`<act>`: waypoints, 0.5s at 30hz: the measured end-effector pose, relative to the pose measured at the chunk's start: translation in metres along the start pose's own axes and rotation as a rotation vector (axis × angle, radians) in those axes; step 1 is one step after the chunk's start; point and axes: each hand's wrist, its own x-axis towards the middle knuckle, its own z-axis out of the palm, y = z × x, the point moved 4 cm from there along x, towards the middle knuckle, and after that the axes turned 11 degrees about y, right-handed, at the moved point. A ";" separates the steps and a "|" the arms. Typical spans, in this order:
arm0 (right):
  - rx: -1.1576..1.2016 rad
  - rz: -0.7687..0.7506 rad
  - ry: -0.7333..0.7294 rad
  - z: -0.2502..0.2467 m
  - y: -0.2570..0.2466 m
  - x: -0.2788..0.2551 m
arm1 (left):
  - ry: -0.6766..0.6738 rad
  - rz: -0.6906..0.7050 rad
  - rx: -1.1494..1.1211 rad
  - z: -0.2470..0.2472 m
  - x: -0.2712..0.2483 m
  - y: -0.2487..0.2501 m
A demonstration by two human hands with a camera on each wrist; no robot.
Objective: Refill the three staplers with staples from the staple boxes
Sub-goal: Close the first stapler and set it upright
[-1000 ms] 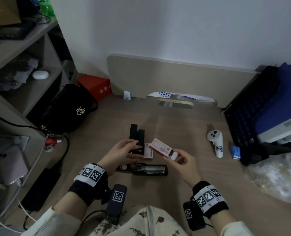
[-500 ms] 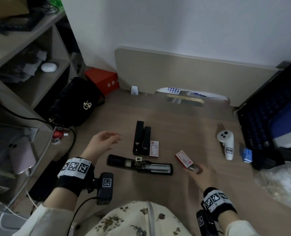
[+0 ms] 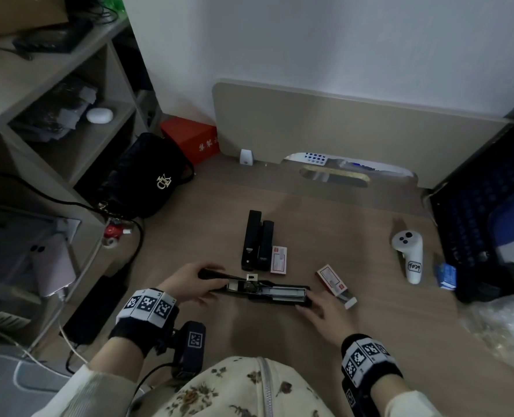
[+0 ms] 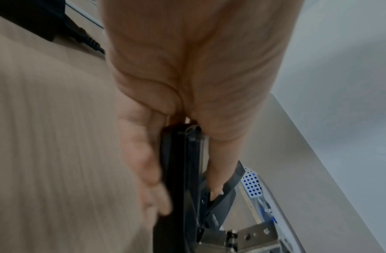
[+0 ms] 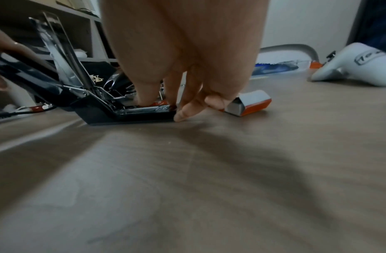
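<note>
An open black stapler (image 3: pixel 267 291) lies crosswise on the wooden floor with its metal magazine showing. My left hand (image 3: pixel 210 284) grips the stapler's lid arm (image 4: pixel 177 162) at the left end, thumb on one side and fingers on the other. My right hand (image 3: pixel 305 299) pinches the right end of the stapler's base (image 5: pixel 142 113), fingertips on the magazine and thumb at the tip. Two closed black staplers (image 3: pixel 257 242) lie side by side just beyond. A red-and-white staple box (image 3: pixel 279 259) lies beside them. A second staple box (image 3: pixel 331 279), its tray slid out, lies right of my right hand.
A white controller (image 3: pixel 407 254) and a small blue box (image 3: pixel 447 275) lie to the right, near a dark keyboard (image 3: pixel 472 212). A black bag (image 3: pixel 147 176) and cables sit left by the shelf unit (image 3: pixel 69 94). A beige board (image 3: pixel 340 124) leans on the wall.
A second ago my right hand held the staple box; it set the box down on the floor. Both hands then moved in and took hold of the open stapler's ends.
</note>
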 end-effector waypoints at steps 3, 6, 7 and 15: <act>-0.014 0.023 -0.024 0.003 0.002 -0.002 | 0.015 0.103 -0.016 0.000 -0.009 0.007; -0.001 0.038 -0.035 0.006 -0.001 -0.006 | -0.001 0.156 0.010 -0.001 -0.017 0.012; -0.001 0.042 -0.035 0.008 -0.001 -0.007 | 0.004 0.175 0.030 -0.001 -0.019 0.013; -0.040 0.003 -0.142 0.028 -0.017 -0.021 | -0.034 0.366 0.159 0.005 -0.034 0.035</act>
